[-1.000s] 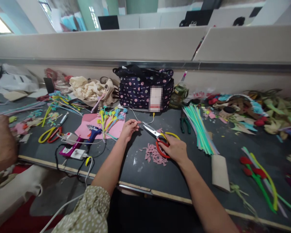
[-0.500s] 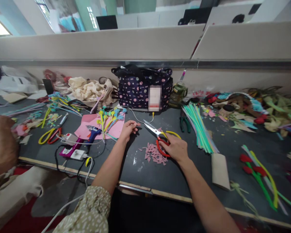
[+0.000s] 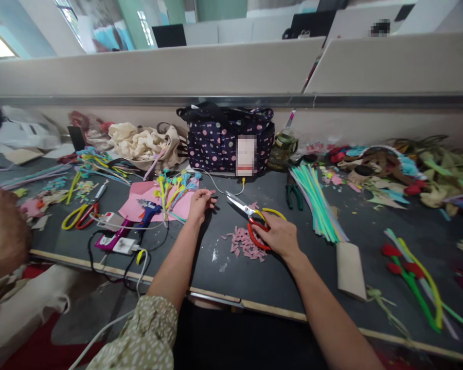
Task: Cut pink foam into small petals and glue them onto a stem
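Your right hand point(image 3: 283, 237) gripped scissors point(image 3: 249, 210), red handle point(image 3: 249, 232) partly hiding pink scraps point(image 3: 244, 247) beside fingers point(image 3: 268, 235); left hand point(image 3: 201, 206) curled, any hold indiscernible.

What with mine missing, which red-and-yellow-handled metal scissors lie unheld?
The pair left of the flat pink sheet; the right hand holds the other pair.

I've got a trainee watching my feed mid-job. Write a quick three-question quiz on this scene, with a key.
1. What tool does the right hand hold?
2. True or false: the bottle stands to the right of the bag.
3. Fill in the colour: the small scraps heaped just left of the right hand are ___.

Key: 1. scissors; 2. true; 3. pink.
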Demonstrator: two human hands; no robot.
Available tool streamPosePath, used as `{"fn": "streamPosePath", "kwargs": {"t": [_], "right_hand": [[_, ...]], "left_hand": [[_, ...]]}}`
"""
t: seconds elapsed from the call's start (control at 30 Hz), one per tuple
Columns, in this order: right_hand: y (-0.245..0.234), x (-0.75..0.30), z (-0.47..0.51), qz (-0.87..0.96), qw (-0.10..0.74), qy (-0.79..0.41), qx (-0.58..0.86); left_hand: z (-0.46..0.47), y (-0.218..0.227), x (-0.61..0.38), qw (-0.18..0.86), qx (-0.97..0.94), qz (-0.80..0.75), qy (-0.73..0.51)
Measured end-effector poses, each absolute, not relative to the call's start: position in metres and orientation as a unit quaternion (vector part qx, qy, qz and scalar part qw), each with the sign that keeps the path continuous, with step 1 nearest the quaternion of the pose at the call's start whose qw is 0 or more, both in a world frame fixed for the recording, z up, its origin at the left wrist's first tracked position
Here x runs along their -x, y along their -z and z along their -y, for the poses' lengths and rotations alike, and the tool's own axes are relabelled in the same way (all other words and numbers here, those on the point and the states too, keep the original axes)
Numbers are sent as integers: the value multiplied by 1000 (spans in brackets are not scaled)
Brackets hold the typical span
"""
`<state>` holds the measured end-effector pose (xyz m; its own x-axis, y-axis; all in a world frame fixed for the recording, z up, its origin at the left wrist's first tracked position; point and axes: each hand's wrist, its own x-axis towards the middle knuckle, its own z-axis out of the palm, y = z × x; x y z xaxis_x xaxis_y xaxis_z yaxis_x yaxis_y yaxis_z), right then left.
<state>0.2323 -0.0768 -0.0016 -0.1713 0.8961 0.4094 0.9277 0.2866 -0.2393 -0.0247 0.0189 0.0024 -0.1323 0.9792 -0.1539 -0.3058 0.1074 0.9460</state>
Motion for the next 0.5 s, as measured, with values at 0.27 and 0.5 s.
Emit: {"fn": "streamPosePath", "kwargs": {"t": [0.27, 0.5], "right_hand": [[1, -232, 77, 765, 246, 28, 595], [6, -230, 76, 757, 267, 12, 596]], "left_hand": [[-23, 2, 27, 549, -306, -495, -600], [-26, -4, 38, 511, -244, -471, -676]]}}
